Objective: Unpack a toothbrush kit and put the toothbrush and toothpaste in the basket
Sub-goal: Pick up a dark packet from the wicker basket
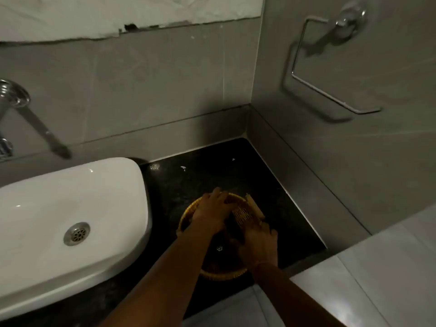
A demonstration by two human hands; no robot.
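Note:
A round woven basket (225, 274) stands on the black counter (212, 171) to the right of the sink. Both hands are over it. My right hand (258, 241) is closed around the near end of the toothbrush kit (243, 215), a dark packet with a pale patterned part. A tan tube-like piece (254, 206) runs along the kit's right side by the basket's right rim. My left hand (212, 210) lies palm down over the basket's far left part, fingers stretched, touching the kit's left edge. Its grip is hidden. The basket's inside is mostly covered by the hands.
A white basin (70, 220) with a metal drain (77, 233) sits at the left, a chrome tap (14, 97) above it. Grey tiled walls close the corner behind and to the right, with a chrome holder (330, 67) on the right wall. Small white scraps (183, 168) lie on the counter.

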